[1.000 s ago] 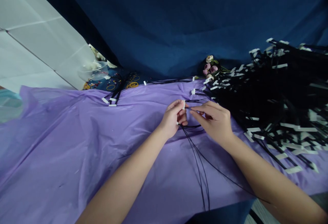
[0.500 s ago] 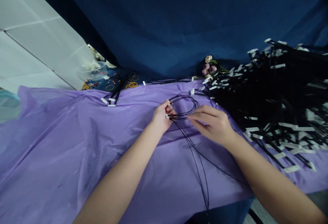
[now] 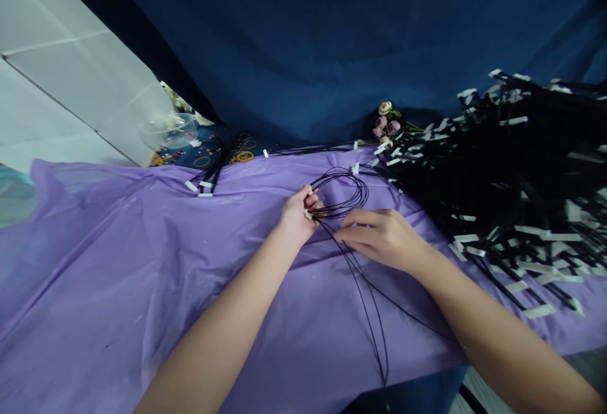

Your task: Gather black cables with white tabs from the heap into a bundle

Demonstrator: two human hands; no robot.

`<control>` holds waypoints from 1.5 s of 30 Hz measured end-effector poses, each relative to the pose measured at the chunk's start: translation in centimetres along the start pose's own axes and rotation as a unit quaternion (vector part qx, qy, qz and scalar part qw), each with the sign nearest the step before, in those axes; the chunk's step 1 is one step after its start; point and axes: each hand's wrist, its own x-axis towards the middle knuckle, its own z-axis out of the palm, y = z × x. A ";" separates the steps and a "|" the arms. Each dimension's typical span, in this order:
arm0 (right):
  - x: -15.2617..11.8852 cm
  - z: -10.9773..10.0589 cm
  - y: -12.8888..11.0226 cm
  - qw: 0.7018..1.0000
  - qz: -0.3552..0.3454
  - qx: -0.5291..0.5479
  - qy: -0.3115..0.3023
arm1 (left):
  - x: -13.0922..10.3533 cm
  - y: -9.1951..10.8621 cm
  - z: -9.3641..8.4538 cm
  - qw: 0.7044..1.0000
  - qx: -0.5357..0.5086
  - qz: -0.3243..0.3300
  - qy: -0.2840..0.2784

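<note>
Black cables [image 3: 332,213] were found looped, left of the heap [image 3: 497,167]; white connectors [image 3: 308,213] were held in the grip of the left hand [image 3: 296,219]. Gathering was judged partial, loose strands [image 3: 351,263] being seen outside the loop. Whether any strand was pinched in the right hand's grip [image 3: 386,237] could not be told. Other bundles [image 3: 217,177] were noted farther left of the heap.

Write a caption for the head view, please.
Left hand holding looped black cords by white tabs over purple sheeting, right hand close by.
</note>
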 end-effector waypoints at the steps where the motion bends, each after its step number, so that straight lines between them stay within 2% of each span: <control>1: 0.1 -0.1 0.0 1.000 0.005 0.005 0.005 | 0.0 0.0 0.0 1.000 -0.001 0.001 -0.001; 3: 0.2 -0.1 0.0 0.999 0.017 0.027 0.013 | 0.1 -0.1 0.0 1.000 -0.002 0.002 -0.004; 6: 0.6 -0.1 -0.1 0.990 0.044 0.124 0.042 | 0.2 -0.1 0.0 1.000 -0.002 0.005 -0.010; 9: 1.0 -0.1 -0.4 0.956 0.123 0.246 0.099 | 0.2 -0.2 0.0 1.000 -0.001 0.012 -0.016; 12: 1.2 -0.2 -0.4 0.869 0.236 0.384 0.203 | 0.1 -0.2 0.0 1.000 0.004 0.019 -0.019; 16: 1.4 -0.7 0.1 0.774 0.281 0.460 0.332 | 0.0 -0.3 -0.1 0.999 0.015 0.025 -0.022; 19: 1.5 -1.4 0.8 0.653 0.301 0.558 0.414 | 0.0 -0.5 0.0 0.999 0.023 0.032 -0.023; 21: 1.7 -1.7 1.2 0.588 0.308 0.602 0.443 | 0.1 -0.6 0.0 0.999 0.031 0.037 -0.023; 22: 1.7 -1.8 1.4 0.568 0.311 0.616 0.449 | 0.1 -0.6 0.0 0.998 0.034 0.039 -0.024; 24: 1.8 -2.0 1.5 0.547 0.314 0.638 0.442 | 0.1 -0.7 0.0 0.998 0.042 0.045 -0.026; 26: 1.8 -2.0 1.3 0.550 0.321 0.650 0.415 | 0.0 -0.8 0.0 0.997 0.050 0.049 -0.032; 30: 1.9 -1.9 0.6 0.632 0.368 0.591 0.340 | -0.2 -0.8 -0.1 0.995 0.069 0.058 -0.049; 32: 1.8 -1.6 0.4 0.662 0.385 0.559 0.319 | -0.2 -0.8 -0.2 0.993 0.081 0.063 -0.058; 45: 1.7 -0.6 0.6 0.748 0.420 0.438 0.268 | -0.5 -1.1 -0.3 0.977 0.157 0.082 -0.117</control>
